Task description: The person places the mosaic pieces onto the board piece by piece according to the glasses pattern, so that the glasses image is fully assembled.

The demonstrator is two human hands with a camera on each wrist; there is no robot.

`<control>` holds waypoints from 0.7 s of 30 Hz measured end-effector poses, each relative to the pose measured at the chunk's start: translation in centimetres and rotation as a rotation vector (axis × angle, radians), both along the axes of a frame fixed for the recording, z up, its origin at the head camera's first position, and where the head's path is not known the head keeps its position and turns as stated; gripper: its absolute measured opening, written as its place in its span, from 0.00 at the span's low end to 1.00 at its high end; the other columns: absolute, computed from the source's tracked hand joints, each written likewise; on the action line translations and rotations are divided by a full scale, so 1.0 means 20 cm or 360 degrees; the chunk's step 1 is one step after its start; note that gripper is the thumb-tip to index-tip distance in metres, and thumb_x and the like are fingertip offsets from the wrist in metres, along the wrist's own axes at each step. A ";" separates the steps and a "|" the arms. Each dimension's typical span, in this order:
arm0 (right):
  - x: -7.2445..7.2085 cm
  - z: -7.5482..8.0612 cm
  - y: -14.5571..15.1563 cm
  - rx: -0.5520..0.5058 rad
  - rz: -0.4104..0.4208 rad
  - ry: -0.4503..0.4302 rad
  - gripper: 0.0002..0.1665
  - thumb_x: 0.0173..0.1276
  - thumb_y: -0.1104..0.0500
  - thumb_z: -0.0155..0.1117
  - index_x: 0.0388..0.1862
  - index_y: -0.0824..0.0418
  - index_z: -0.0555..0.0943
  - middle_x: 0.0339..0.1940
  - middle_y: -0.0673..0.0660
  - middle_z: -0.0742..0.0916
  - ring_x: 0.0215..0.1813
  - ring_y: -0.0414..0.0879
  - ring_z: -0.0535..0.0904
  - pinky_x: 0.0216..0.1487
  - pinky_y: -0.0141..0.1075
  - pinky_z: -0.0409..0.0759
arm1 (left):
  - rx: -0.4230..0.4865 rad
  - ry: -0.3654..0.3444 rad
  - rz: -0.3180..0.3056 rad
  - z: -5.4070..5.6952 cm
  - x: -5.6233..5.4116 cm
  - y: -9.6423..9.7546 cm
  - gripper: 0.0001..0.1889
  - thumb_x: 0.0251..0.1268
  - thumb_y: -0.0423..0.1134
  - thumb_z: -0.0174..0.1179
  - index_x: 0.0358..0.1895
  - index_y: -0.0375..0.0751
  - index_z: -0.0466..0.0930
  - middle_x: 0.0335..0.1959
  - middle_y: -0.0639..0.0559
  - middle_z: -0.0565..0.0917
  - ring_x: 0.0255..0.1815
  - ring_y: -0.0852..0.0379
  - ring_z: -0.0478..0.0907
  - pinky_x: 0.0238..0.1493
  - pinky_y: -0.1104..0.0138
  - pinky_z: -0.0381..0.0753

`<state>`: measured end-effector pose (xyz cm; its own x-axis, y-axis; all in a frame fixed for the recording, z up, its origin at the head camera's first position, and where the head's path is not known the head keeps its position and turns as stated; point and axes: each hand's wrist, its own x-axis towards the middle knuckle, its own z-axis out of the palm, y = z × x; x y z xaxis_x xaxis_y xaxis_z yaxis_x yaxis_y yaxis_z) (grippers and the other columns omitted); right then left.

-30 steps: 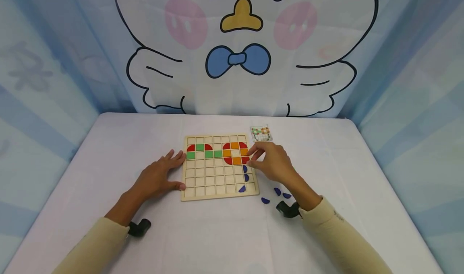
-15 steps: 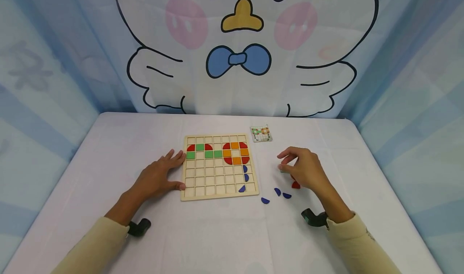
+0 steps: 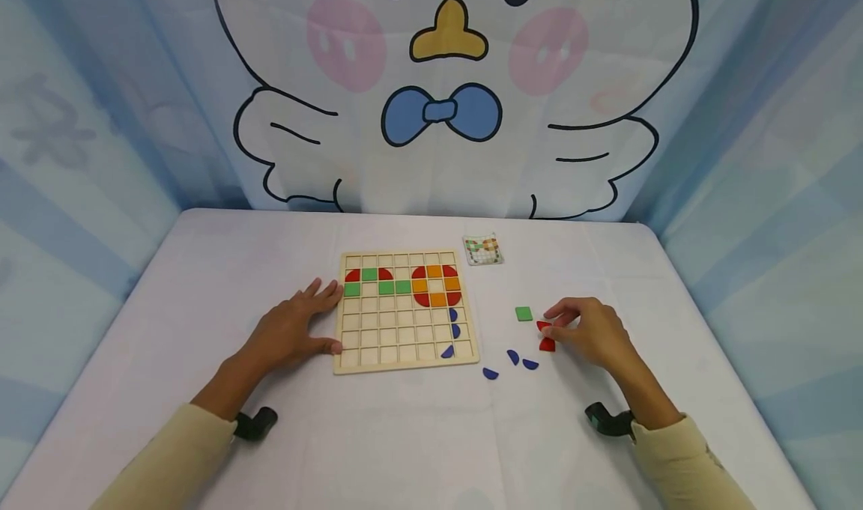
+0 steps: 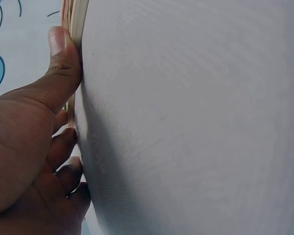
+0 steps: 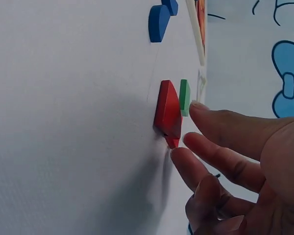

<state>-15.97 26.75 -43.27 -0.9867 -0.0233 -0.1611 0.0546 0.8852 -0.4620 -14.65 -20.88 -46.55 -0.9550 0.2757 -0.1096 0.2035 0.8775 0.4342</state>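
Observation:
My left hand [image 3: 290, 326] rests with spread fingers against the left edge of a wooden grid board [image 3: 398, 338]. In the left wrist view, the thumb lies along the board's side [image 4: 78, 24]. Right of the board, my right hand [image 3: 589, 334] reaches over two red quarter-round pieces [image 3: 547, 344] on the table. The right wrist view has the thumb and forefinger apart, close to the red pieces [image 5: 167, 110]. A green square tile [image 3: 524, 314] lies just left of that hand. Red, green and orange pieces fill some cells in the board's upper rows.
Several blue half-round pieces [image 3: 490, 374] lie on the table by the board's lower right corner, and others [image 3: 455, 331] sit on its right-hand cells. A small pattern card [image 3: 482, 249] is behind the board's right corner. A printed curtain [image 3: 445, 173] stands behind the table.
My right hand has moved from the board's right edge rightward and nearer to me, to the red pieces, leaving the green tile uncovered. The left hand keeps its place.

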 end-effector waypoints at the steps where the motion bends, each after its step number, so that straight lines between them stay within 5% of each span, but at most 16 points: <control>1: 0.00 -0.01 0.00 0.0014 0.0003 -0.0006 0.16 0.67 0.50 0.79 0.50 0.54 0.90 0.40 0.56 0.91 0.49 0.55 0.81 0.40 0.40 0.73 | -0.0001 0.0002 -0.0001 0.00 0.00 0.00 0.57 0.55 0.59 0.79 0.85 0.48 0.58 0.86 0.45 0.60 0.87 0.31 0.53 0.78 0.29 0.61; 13: -0.02 -0.04 -0.03 0.0001 -0.0004 -0.0053 0.09 0.66 0.54 0.80 0.37 0.55 0.87 0.30 0.52 0.88 0.38 0.49 0.79 0.36 0.38 0.71 | -0.0009 -0.0002 -0.0007 -0.02 -0.01 0.00 0.57 0.54 0.60 0.79 0.85 0.50 0.57 0.86 0.46 0.59 0.87 0.32 0.53 0.79 0.30 0.61; 21: -0.01 -0.01 -0.12 -0.0203 0.0102 -0.0086 0.05 0.71 0.58 0.76 0.44 0.54 0.90 0.30 0.54 0.84 0.32 0.49 0.78 0.30 0.36 0.76 | -0.0008 0.0009 -0.0015 -0.01 -0.01 -0.01 0.57 0.55 0.60 0.79 0.85 0.48 0.58 0.86 0.45 0.60 0.87 0.31 0.53 0.78 0.29 0.62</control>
